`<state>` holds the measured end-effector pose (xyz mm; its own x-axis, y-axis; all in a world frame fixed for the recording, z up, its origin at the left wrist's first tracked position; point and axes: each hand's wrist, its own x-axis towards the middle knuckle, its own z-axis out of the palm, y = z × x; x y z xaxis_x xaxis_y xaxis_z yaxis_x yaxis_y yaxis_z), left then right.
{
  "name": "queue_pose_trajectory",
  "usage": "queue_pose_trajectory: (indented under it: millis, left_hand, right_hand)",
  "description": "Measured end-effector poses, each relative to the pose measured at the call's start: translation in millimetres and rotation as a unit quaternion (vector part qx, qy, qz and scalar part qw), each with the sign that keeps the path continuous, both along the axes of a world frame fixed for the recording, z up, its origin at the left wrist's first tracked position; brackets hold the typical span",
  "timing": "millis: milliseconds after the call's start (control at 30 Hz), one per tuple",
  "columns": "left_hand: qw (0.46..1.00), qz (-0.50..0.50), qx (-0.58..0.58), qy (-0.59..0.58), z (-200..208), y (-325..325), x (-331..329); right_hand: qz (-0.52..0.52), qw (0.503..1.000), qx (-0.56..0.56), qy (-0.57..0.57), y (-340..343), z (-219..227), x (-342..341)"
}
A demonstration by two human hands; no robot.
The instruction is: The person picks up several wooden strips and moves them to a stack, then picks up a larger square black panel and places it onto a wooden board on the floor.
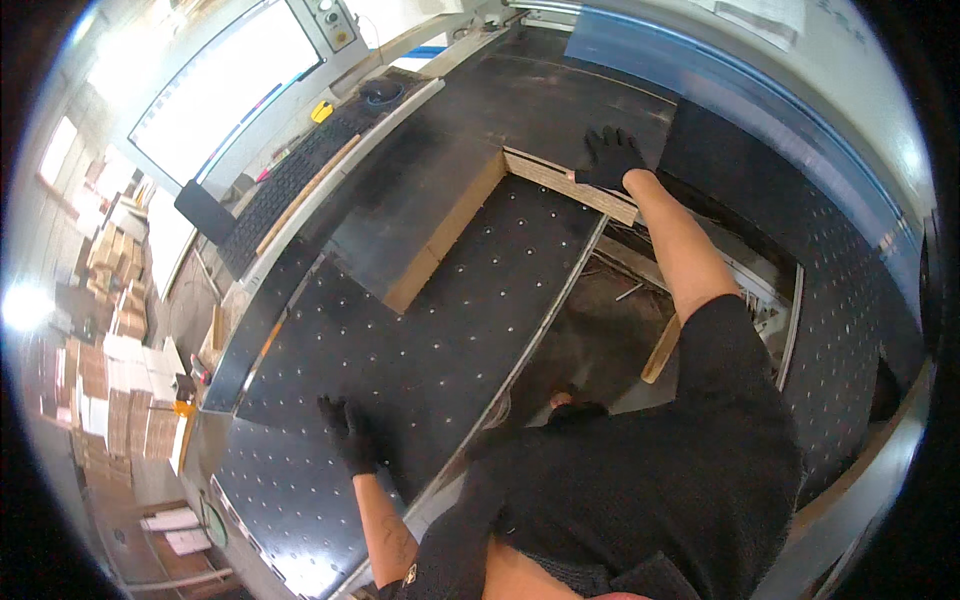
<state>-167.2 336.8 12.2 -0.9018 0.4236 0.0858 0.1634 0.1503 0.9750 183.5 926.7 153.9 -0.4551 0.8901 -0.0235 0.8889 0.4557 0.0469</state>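
My right hand (608, 160), in a black glove, lies with fingers spread on the dark top of a thick board (450, 135), close to its near edge. Pale, wood-coloured edges of the board meet at an inner corner, bordering the dotted black table. Lower left, my left hand (348, 435), also gloved in black, rests with fingers extended on the black table (400, 375) dotted with small light points. Neither hand has anything in its grasp.
Between the table sections a gap shows the floor and a wooden strip (660, 350). Translucent blue curtain strips (650, 50) hang at the far side. A keyboard (300, 170) sits below a bright screen (225, 85) at left. Stacked boards (130, 425) stand beyond.
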Motion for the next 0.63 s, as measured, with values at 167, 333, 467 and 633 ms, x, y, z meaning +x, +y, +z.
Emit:
queue_pose_trajectory:
  millis: [167,333,467,633]
  left_hand:
    - [0.992,-0.049,-0.087,0.074,7.2,43.3,50.5]
    - [0.957,-0.056,-0.207,0.194,2.8,48.8,50.1]
    - [0.955,-0.046,-0.184,0.227,-19.7,44.7,38.1]
    - [0.951,-0.062,-0.187,0.238,-25.9,36.7,42.8]
  right_hand:
    - [0.048,0.999,-0.001,0.003,0.7,-9.3,6.2]
    - [0.045,0.995,0.030,0.083,-8.7,-21.3,7.3]
    - [0.051,0.993,0.083,0.063,0.4,-28.8,9.5]
    - [0.053,0.996,0.003,0.067,8.8,-29.5,8.9]
